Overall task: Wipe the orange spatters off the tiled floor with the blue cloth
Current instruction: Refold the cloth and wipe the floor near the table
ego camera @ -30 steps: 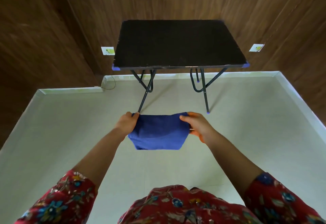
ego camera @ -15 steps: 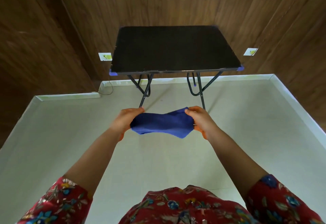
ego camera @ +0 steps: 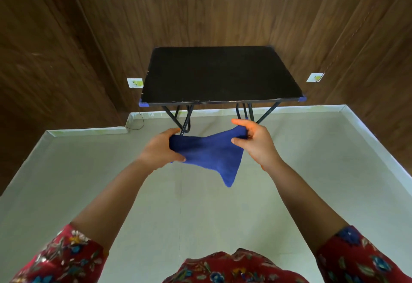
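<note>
Gripping the blue cloth (ego camera: 207, 155) in midair above the tiled floor (ego camera: 200, 211), both hands (ego camera: 159, 148) (ego camera: 256, 143) pinch opposite ends; its dangling corner could unfold, loosening the fold.

Soft, even daylight; slight motion blur; wide-angle bending at edges.

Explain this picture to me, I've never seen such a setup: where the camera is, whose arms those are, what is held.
No machine: a person works bare-handed, and the camera sits on their head, looking forward and down, so both arms reach in from below. The left hand and right hand hold a blue cloth in the air, one corner hanging down. Under it lies the pale tiled floor; no orange spatters show here. Ahead stands a black table against a wooden wall.
</note>
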The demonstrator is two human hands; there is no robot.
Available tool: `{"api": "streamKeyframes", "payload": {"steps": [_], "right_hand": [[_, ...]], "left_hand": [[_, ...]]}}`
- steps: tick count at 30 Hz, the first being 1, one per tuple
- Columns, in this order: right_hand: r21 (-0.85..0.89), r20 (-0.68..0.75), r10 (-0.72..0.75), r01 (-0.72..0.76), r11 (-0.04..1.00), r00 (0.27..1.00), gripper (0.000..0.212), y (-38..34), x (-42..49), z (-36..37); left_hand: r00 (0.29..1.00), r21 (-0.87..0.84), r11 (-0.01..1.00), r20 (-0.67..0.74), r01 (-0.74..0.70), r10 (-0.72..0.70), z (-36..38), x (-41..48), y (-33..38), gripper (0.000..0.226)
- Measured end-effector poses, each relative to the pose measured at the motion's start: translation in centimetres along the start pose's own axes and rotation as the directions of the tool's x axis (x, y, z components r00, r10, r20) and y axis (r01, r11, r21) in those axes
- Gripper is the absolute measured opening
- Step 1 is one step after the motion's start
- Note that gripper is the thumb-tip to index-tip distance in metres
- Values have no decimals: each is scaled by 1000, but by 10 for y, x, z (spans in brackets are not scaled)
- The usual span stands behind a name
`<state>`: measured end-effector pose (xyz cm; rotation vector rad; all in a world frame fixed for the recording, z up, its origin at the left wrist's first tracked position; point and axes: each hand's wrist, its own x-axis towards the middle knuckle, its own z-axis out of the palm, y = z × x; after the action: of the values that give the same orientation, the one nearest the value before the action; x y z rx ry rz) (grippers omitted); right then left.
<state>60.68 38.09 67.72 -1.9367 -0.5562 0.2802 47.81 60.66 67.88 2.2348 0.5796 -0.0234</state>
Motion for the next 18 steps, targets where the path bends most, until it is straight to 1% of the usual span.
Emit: {"api": "streamKeyframes", "payload": {"steps": [1,2,3,4,5,6,7,8,9,10,11,12,13,14,15,16,18], "right_hand": [[-188,6,-83,83,979,996,46,-3,1,-2],[-338,36,-147,150,929,989,37,-5,2,-3],[-428,80,-172,190,883,982,26,-7,1,-4],[-475,120,-166,203,856,979,15,-10,2,-6],[-492,152,-143,201,847,978,6,-12,4,-10],[-479,183,-107,184,858,977,4,-13,8,-15],[-414,210,-52,137,900,976,9,-15,12,-22],[-283,229,13,54,958,973,12,-20,12,-29],[-93,235,69,-48,995,969,11,-26,11,-35],[122,235,122,-154,981,964,9,-31,10,-37],[327,241,180,-255,910,954,12,-31,8,-35],[463,259,247,-345,817,934,18,-26,5,-29],[513,288,332,-437,739,899,24,-15,-2,-19],[504,332,418,-534,679,845,28,0,-11,-7],[457,374,493,-619,639,785,29,16,-23,5],[416,404,538,-672,612,740,29,30,-35,14],[384,414,585,-717,582,697,33,50,-47,28]], "left_hand": [[999,149,989,39,-18,12,-2,2,3,66],[997,271,962,80,-32,11,-4,4,7,53],[993,372,928,115,-33,-11,-6,6,10,39],[991,448,893,132,-28,-36,-10,7,13,28],[990,483,875,132,-23,-47,-14,8,14,21],[990,461,887,134,-16,-52,-20,10,14,18],[991,346,938,127,3,-50,-27,11,13,17],[991,132,990,121,41,-57,-33,9,14,16],[991,-141,986,117,87,-71,-38,4,16,20],[988,-403,906,134,129,-81,-40,-1,17,27],[985,-598,786,157,157,-78,-39,-5,17,33],[979,-712,675,185,194,-87,-34,-9,14,39],[969,-761,602,216,242,-118,-24,-12,9,41],[955,-760,579,254,294,-152,-12,-16,4,40],[938,-724,597,286,347,-198,0,-20,-3,36],[919,-663,636,302,394,-255,12,-21,-13,33],[885,-529,709,290,466,-365,30,-20,-31,33]]}}
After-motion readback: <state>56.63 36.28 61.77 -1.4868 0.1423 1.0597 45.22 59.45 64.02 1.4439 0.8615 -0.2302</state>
